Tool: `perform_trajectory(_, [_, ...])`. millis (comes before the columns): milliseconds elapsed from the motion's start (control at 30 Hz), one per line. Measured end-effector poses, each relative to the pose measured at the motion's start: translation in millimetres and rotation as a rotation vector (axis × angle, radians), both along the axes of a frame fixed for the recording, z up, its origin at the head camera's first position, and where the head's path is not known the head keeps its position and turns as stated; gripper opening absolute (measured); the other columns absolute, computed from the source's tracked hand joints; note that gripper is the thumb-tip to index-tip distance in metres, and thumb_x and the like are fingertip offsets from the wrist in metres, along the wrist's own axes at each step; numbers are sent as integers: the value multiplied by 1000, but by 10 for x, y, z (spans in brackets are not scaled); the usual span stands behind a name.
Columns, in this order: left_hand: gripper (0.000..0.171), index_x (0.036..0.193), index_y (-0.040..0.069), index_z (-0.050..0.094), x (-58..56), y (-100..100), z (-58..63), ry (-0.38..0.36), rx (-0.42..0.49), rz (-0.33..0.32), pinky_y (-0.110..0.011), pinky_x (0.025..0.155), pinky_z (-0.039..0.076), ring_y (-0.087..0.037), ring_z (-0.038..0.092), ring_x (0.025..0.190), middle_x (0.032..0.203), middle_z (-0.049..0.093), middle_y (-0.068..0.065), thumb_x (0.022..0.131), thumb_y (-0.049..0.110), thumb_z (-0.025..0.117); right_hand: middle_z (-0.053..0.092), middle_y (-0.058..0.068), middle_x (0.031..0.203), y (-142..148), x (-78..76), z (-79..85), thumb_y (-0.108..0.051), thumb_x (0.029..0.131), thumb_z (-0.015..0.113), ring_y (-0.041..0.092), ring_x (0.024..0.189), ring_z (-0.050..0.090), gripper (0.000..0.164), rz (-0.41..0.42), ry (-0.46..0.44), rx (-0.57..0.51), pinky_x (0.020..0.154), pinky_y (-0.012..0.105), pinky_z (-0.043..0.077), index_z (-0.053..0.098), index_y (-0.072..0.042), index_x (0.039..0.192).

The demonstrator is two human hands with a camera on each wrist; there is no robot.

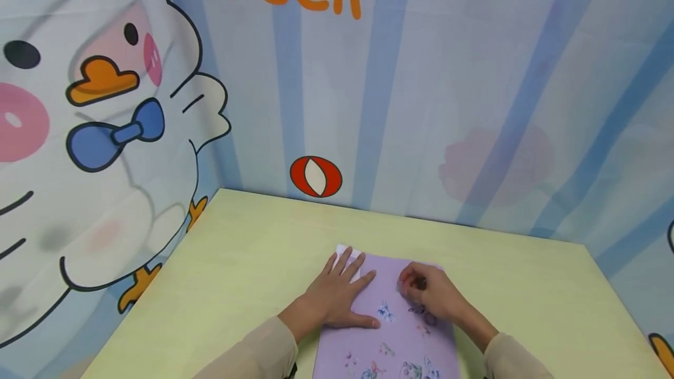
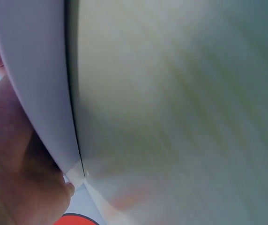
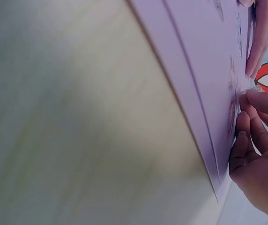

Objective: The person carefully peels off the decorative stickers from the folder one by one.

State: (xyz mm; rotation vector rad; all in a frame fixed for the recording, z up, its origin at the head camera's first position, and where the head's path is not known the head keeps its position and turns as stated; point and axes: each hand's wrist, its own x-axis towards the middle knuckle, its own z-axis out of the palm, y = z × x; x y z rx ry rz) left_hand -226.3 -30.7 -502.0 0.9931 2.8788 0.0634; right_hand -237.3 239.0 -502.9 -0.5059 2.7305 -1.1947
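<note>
A flat purple sheet (image 1: 387, 338) printed or stuck with flower pictures lies on the table, and a second purple layer shows along its edge in the right wrist view. My left hand (image 1: 339, 294) rests on its upper left part with fingers spread. Above the upper right part, my right hand (image 1: 434, 291) pinches a small clear sticker (image 1: 401, 286) between thumb and fingertips; most of it is hidden by the fingers. Flower stickers (image 1: 385, 312) in blue, pink and green spread over the middle and lower part. Near the left fingertips a white corner (image 1: 342, 248) pokes out.
The pale yellow table (image 1: 253, 233) extends on both sides of the sheet. Behind it hangs a cloth backdrop (image 1: 337, 86) with blue stripes, a cartoon duck (image 1: 105, 192) at the left and a red ball picture (image 1: 300, 177).
</note>
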Motion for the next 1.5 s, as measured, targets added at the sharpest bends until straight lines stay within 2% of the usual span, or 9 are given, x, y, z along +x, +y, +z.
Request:
perform_trajectory(200, [105,169,29,31,-51,17,2,7,-1,-1,-56,129,8,-37,3,164,178,15,-8,86,92,47,69,-2,93,15,-17,46,-3,97,73,15,86,65,14,-87,-43,-51,80,29,53,72,-11,109])
perform_trajectory(400, [105,169,29,29,-24,19,-9,-19,-8,-1,-56,130,5,-36,1,164,178,13,-8,87,92,46,72,0,94,33,12,82,-5,97,74,16,87,66,30,-87,-81,-85,78,27,53,72,-3,127])
perform_trajectory(467, [106,169,30,29,-5,17,-13,-9,-18,5,-55,130,7,-36,2,164,178,13,-8,86,94,44,73,1,94,36,18,81,-6,97,75,17,87,66,31,-78,-82,-97,77,27,52,73,-3,127])
perform_trajectory(667, [106,170,32,28,6,9,-18,3,-30,14,-55,130,7,-36,2,164,178,12,-7,85,95,41,74,-1,95,64,-4,86,-8,97,76,18,87,66,9,-79,-48,-92,76,28,52,78,-11,105])
perform_trajectory(767, [106,170,32,28,6,0,-2,1,-32,16,-55,130,7,-36,1,164,178,12,-7,85,95,42,75,-2,95,96,-14,105,-9,97,76,17,88,67,6,-88,-29,-80,77,28,52,78,-13,101])
perform_trajectory(1067, [105,169,30,30,18,-16,-28,-9,-14,-1,-56,129,7,-37,3,164,178,14,-8,87,92,46,76,-4,98,321,18,156,-16,99,77,15,89,69,7,-114,80,-35,76,28,54,82,-15,103])
perform_trajectory(1267, [105,169,31,29,18,3,-87,-4,-24,-4,-56,130,5,-36,1,164,178,13,-7,86,94,44,79,1,105,511,16,238,-15,100,75,14,90,70,12,-130,148,20,76,27,56,83,-11,108])
perform_trajectory(1500, [106,169,32,28,18,7,-11,5,-21,10,-55,130,6,-35,2,164,178,12,-6,86,95,42,80,3,107,720,-25,361,-14,100,75,18,90,72,14,-164,212,70,72,27,56,83,-11,112])
